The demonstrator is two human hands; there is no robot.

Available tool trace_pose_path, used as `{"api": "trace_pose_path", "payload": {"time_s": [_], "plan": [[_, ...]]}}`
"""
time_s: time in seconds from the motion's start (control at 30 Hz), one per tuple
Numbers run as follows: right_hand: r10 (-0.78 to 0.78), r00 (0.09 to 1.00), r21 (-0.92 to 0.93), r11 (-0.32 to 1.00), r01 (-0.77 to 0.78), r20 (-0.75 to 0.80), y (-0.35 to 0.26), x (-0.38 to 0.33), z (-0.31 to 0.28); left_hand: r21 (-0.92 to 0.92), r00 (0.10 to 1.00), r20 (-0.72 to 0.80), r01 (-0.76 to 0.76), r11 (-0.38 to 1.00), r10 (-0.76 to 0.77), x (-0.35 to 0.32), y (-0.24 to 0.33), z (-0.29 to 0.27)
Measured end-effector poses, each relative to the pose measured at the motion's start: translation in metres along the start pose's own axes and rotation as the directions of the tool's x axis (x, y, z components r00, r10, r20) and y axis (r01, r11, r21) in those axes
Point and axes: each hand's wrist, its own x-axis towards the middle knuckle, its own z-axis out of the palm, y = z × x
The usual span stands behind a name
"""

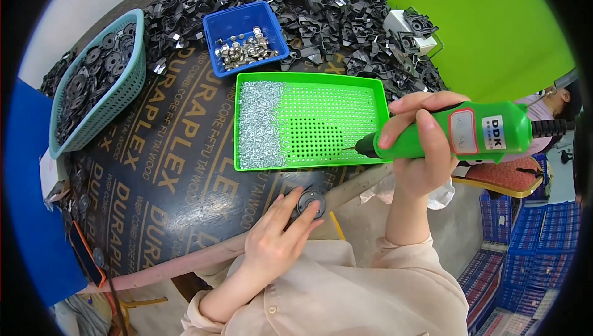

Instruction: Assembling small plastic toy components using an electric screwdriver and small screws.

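Green tray (370,98) of small screws (259,123)

bare tabletop (179,175) left of green tray (309,78); black parts pile (321,8) behind.

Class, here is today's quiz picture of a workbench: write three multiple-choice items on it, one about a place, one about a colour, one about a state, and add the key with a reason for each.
1. Where do the small screws lie in the green perforated tray?
A. at its left end
B. at its right end
C. spread evenly over it

2. What colour is the small bin holding the silver metal parts?
A. red
B. blue
C. yellow

3. What is the right hand doing?
A. resting flat on the table
B. gripping a green electric screwdriver
C. reaching into the teal basket

Key: 1 A, the screws pile up against the tray's left side while the right part shows bare holes. 2 B, the bin's walls are blue. 3 B, the fingers wrap the tool, its tip over the tray's right edge.
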Motion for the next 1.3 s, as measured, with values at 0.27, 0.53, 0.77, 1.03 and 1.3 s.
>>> {"api": "trace_pose_path", "payload": {"time_s": [0.27, 0.53, 0.77, 1.03, 1.3], "plan": [[-0.052, 0.997, 0.125, 0.991, 0.044, 0.058, -0.024, 0.001, -0.009, 0.014, 1.0, 0.009, -0.027, 1.0, 0.026, 0.0, -0.002, 0.0], [0.044, 0.906, 0.238, 0.959, -0.157, 0.421, -0.054, -0.034, 0.013, 0.046, 0.998, 0.05, -0.039, 0.998, 0.037, -0.002, -0.005, -0.003], [0.071, 0.901, 0.259, 0.946, -0.197, 0.427, -0.051, -0.039, 0.019, 0.037, 0.996, 0.068, -0.052, 0.998, 0.05, 0.001, -0.002, -0.005], [-0.031, 0.767, 0.21, 0.968, -0.136, 0.641, -0.046, -0.025, 0.021, 0.094, 0.991, 0.079, -0.112, 0.989, 0.105, 0.002, -0.004, -0.002], [-0.08, 0.871, 0.456, 0.873, -0.173, 0.484, -0.056, -0.028, 0.02, 0.007, 0.999, 0.036, -0.003, 1.0, 0.003, -0.011, -0.002, -0.014]]}}
